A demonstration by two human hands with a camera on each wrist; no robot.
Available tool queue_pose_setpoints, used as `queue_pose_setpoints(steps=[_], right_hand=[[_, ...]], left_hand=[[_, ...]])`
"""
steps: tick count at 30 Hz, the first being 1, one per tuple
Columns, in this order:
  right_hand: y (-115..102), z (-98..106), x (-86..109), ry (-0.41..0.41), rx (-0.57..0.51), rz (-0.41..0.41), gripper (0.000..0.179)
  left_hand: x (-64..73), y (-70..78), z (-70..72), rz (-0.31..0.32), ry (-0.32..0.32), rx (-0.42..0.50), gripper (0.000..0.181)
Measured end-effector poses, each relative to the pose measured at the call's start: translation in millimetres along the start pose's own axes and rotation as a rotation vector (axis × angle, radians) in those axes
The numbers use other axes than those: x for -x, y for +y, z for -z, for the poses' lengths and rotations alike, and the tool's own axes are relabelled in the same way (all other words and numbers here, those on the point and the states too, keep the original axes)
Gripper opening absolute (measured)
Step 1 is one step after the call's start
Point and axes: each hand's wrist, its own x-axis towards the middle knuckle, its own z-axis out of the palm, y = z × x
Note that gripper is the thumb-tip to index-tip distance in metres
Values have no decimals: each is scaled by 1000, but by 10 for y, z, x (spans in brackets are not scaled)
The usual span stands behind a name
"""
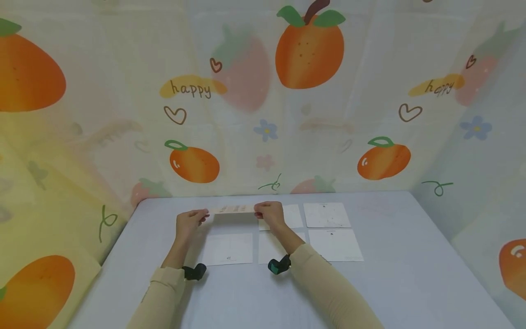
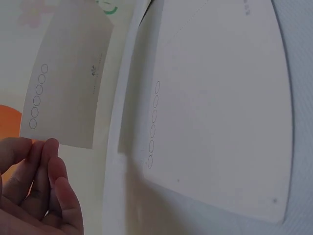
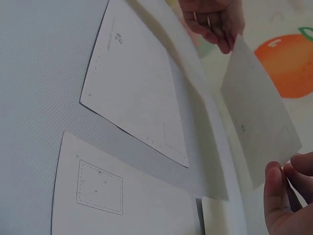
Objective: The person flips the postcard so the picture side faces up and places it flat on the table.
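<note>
A thin, white, rectangular paper card (image 1: 232,209) is held raised above a bench (image 1: 415,278) covered in pale, textured cloth, stretched level between two hands. The left hand (image 1: 191,222) pinches its left end between thumb and fingertips, and the right hand (image 1: 271,214) pinches its right end the same way; both have their fingers closed in on the card's edge. The head view shows small reddish-brown printed marks on the raised card, while the left wrist view shows its other face, with a column of six outlined circles (a small printed motif sits off to one side). Nearer the person than the raised card lies a flat white card with a small dark motif (image 1: 228,249). To the raised card's right, four more white paper cards lie on the bench: a far one partly covered by the right hand (image 1: 292,214), a far-right one with faint speckles (image 1: 327,215), a near one crossed by the right forearm (image 1: 271,249) and a near-right one (image 1: 335,245). Beyond the raised card hangs a cream fabric curtain (image 1: 230,137) printed with oranges, strawberries and the word "happy". Cream sleeves (image 1: 333,288) cover both forearms.
</note>
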Motion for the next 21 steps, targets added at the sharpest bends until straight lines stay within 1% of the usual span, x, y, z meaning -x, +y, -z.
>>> queue_pose_setpoints(steps=[2,7,13,17,19,21], right_hand=[[6,3,1,-1,5,-5,18],[26,15,-4,5,17,0,17],[42,20,7,13,-4,-19,21],[60,25,-6,15,-15,-32,21],[68,29,-17,14,-21,-40,21],[78,33,-25,10,-22,-44,20]], left_hand=[[-1,-9,-7,11,2,-11,37],[10,-17,-15,14,-5,-37,34],[6,-29,-18,43,-38,-72,33],[2,-48,-29,26,-62,-95,31],[-3,-56,-38,12,-67,-94,31],[-13,-59,-50,12,-69,-88,31]])
